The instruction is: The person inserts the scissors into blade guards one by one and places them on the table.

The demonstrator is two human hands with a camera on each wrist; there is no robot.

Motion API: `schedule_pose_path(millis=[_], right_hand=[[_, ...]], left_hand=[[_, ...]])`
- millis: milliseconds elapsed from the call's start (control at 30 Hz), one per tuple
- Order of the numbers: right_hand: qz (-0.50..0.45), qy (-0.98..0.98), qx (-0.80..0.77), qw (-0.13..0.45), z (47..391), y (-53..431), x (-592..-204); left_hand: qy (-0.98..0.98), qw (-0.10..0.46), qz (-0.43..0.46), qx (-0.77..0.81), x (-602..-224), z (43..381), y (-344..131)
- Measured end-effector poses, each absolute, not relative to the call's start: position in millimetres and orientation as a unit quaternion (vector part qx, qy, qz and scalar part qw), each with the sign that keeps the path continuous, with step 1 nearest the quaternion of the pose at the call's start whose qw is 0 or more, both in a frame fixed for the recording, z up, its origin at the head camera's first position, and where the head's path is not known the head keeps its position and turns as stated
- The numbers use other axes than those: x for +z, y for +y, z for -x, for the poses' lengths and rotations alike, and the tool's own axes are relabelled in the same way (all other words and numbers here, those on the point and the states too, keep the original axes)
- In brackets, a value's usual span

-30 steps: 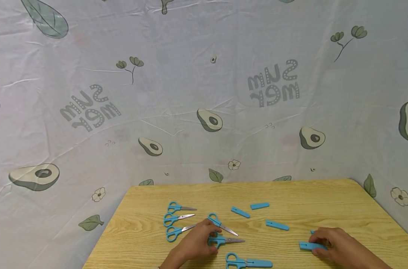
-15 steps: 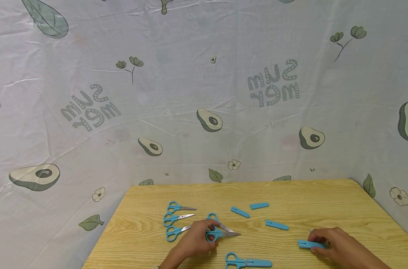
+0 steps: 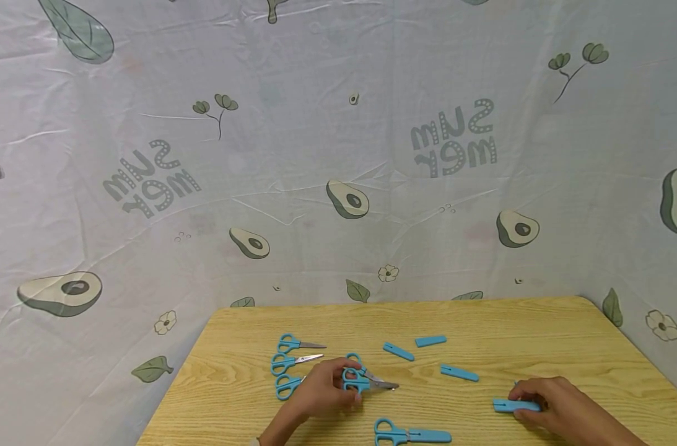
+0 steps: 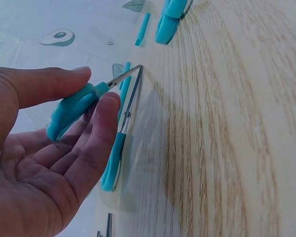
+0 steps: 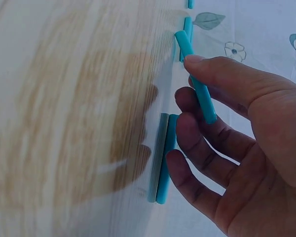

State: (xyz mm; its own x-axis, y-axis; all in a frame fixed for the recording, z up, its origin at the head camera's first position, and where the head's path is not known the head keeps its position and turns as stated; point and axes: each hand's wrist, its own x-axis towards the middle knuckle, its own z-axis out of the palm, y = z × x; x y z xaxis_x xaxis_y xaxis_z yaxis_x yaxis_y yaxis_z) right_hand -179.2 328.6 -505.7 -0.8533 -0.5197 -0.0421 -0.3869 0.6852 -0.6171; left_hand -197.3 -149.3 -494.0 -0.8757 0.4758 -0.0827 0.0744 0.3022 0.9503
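My left hand [image 3: 323, 389] pinches a pair of blue-handled scissors [image 4: 75, 109] by the handles, thumb on one side and fingers on the other. The blades point right, slightly above the table. Behind them another pair of scissors [image 4: 114, 159] lies on the wood, partly hidden in the head view. On the right, my right hand [image 3: 558, 406] holds a blue scissors cover [image 5: 201, 91] between thumb and fingers, its slotted end facing left. Below that hand, in the right wrist view, another blue cover [image 5: 167, 163] lies on the table.
Three scissors, including the topmost pair [image 3: 289, 344], lie stacked in a column at the left. Loose covers [image 3: 459, 373] are scattered mid-table. Covered scissors [image 3: 413, 436] lie at the front. A patterned curtain [image 3: 293, 155] hangs behind the wooden table [image 3: 511, 328].
My left hand has lifted the scissors off the table and shifted them slightly back, now overlapping the pair behind. The right hand with its cover has barely moved, a little to the left.
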Motion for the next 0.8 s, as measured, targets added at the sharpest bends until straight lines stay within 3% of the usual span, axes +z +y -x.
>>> schedule_pose_path(millis=[300, 800], right_hand=[[0.249, 0.909, -0.313, 0.117, 179.4, 328.5, -504.7], [0.245, 0.907, -0.325, 0.110, 178.2, 327.8, -505.6]], left_hand=[[0.752, 0.199, -0.169, 0.605, -496.1, 200.0, -151.3], [0.758, 0.186, -0.153, 0.606, -497.6, 200.3, -148.4]])
